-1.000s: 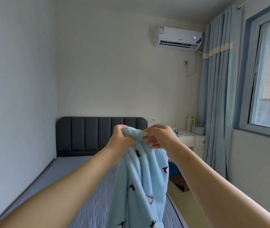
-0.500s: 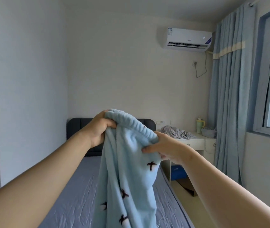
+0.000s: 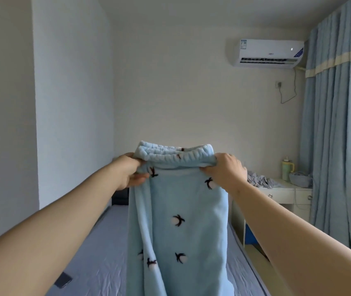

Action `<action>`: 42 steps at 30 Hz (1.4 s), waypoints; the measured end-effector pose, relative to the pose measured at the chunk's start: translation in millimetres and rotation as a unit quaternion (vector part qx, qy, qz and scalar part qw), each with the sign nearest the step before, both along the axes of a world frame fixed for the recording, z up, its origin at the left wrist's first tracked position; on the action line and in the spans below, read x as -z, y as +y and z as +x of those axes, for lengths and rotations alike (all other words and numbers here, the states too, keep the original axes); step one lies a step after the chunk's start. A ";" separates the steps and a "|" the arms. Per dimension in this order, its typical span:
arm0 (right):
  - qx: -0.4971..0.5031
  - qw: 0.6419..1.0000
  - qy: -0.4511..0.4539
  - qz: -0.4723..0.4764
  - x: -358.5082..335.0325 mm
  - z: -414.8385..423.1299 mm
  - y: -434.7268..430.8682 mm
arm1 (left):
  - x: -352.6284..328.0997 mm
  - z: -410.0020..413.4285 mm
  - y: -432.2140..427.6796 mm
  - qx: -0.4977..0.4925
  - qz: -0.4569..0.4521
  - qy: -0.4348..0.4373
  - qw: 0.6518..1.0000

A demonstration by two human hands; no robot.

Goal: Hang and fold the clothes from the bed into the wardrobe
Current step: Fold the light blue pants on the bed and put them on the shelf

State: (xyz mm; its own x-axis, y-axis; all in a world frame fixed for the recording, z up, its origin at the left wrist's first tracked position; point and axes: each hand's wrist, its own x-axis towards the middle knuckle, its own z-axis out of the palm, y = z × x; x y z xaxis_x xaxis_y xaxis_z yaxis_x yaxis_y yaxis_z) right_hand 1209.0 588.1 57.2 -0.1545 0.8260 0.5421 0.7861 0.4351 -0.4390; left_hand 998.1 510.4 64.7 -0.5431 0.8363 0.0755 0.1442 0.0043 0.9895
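Observation:
Light blue fleece trousers [image 3: 178, 221] with small dark bird prints hang in front of me, held up by their elastic waistband. My left hand [image 3: 130, 171] grips the waistband's left end and my right hand [image 3: 225, 169] grips its right end, so the band is stretched flat between them. The legs drop down past the bottom of the frame, above the bed [image 3: 97, 253] with its blue-grey sheet. The wardrobe is not in view.
A dark phone [image 3: 63, 280] lies on the bed at lower left. A white desk [image 3: 285, 194] at the right carries crumpled grey clothing [image 3: 260, 180], a green bottle [image 3: 286, 169] and a grey bowl. Blue curtains [image 3: 337, 129] hang at far right. The dark headboard is mostly hidden.
My hands have moved apart and spread the bunched waistband wide, so the trousers now hang flat. The view has also swung left and risen slightly.

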 end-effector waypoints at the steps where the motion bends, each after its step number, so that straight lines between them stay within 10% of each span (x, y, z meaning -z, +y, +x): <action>1: 0.015 1.000 -0.016 0.011 -0.8 -0.7 -1.0 | -3.0 1.5 -3.5 0.028 0.002 -0.038 0.999; 6: -0.039 0.984 0.168 -0.034 -4.9 0.4 -1.6 | -16.9 3.9 -11.3 0.094 0.003 -0.057 0.994; 11: -0.117 0.833 0.443 -0.310 -24.4 2.5 -17.7 | -26.1 13.4 -9.8 0.069 0.087 0.020 0.994; 15: -0.238 0.814 0.508 -0.153 -44.7 -0.3 -26.3 | -50.1 22.0 -15.2 0.030 0.230 0.062 0.971; 20: -0.298 0.851 0.431 -0.029 -48.0 -1.8 -33.7 | -64.5 15.6 -24.6 -0.002 0.291 0.056 0.955; 32: -0.336 0.767 0.545 0.037 -60.0 1.3 -53.1 | -65.0 24.4 -45.4 -0.070 0.355 -0.151 0.920; 42: -0.280 0.792 0.539 -0.055 -20.9 -56.3 -7.9 | -20.2 -20.3 -13.7 -0.107 0.254 -0.148 0.950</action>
